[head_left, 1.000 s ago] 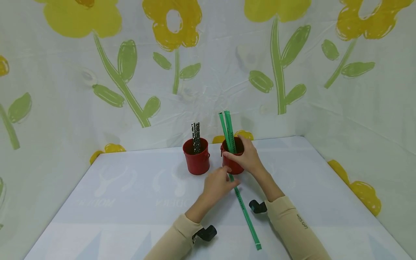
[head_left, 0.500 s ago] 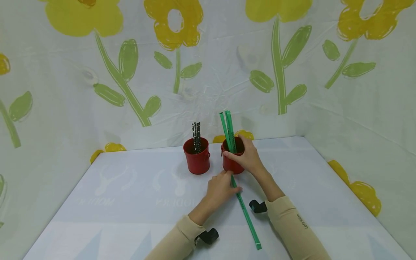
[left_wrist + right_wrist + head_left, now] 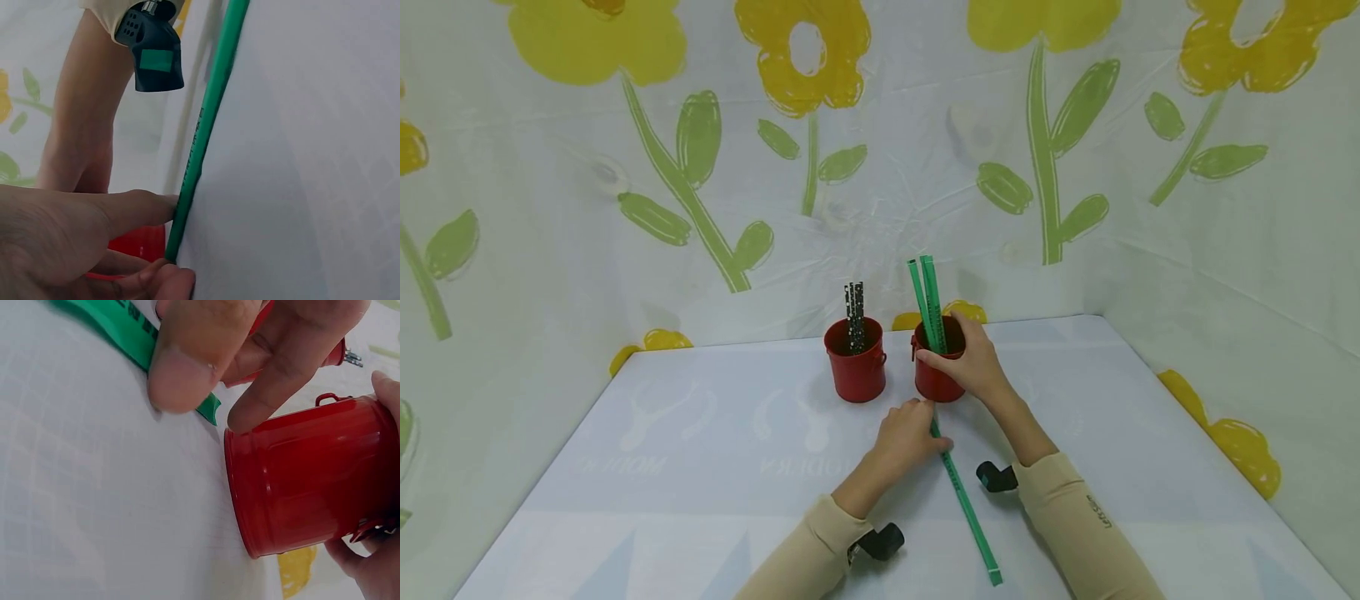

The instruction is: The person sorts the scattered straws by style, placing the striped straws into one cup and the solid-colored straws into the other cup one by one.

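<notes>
A long, thin green wrapped stick (image 3: 964, 498) with dark print lies slantwise on the table. My left hand (image 3: 904, 433) pinches its far end between thumb and fingers, as the left wrist view also shows at the green stick (image 3: 209, 119). My right hand (image 3: 972, 360) holds a red bucket (image 3: 937, 383) by its upper part, with the thumb on the near side. Several similar green sticks (image 3: 931, 304) stand in that bucket, leaning slightly left. In the right wrist view, the left fingertips come close to the base of the red bucket (image 3: 312, 481).
A second red bucket (image 3: 857, 379) stands to the left, with several black-and-white speckled sticks (image 3: 854, 317) in it. White table (image 3: 662, 467) meets a flower-print cloth (image 3: 910, 167) behind. Black wrist cameras (image 3: 883, 542) hang below both sleeves.
My left hand has come slightly back from the bucket and its fingers have closed in on the green stick. The stick's near end has shifted a little nearer. My right hand stays on the bucket.
</notes>
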Motion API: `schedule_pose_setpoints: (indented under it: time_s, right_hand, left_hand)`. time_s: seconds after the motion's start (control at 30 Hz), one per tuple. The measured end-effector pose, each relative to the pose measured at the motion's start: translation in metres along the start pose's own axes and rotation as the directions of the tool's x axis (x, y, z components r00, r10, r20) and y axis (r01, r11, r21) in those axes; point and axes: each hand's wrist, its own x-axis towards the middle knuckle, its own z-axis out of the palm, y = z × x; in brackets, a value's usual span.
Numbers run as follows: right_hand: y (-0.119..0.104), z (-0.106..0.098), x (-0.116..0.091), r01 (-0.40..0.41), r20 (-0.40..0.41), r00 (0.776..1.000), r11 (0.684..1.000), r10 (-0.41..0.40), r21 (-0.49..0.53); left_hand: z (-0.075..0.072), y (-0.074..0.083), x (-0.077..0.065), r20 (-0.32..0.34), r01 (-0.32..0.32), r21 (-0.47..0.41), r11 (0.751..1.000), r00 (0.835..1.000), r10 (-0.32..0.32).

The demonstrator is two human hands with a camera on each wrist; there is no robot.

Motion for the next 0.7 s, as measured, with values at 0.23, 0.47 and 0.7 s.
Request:
schedule_pose_setpoints:
  time_s: [0.23, 0.47, 0.7]
  right_hand:
    - [0.0001, -0.0002, 0.0016, 0.010, -0.002, 1.000, 1.000, -0.010, -0.001]
    - [-0.0008, -0.0013, 0.0012, 0.008, 0.001, 1.000, 1.000, -0.008, -0.006]
    - [-0.0009, -0.0016, 0.0014, 0.016, 0.003, 1.000, 1.000, -0.016, 0.000]
  left_hand:
    - [-0.0027, 0.0016, 0.0006, 0.031, 0.018, 0.001, 1.000, 0.999, -0.018]
    - [-0.0053, 0.0029, 0.0015, 0.075, 0.054, -0.030, 0.998, 0.996, -0.052]
    - [-0.0042, 0.0029, 0.0025, 0.103, 0.097, -0.071, 0.993, 0.991, -0.089]
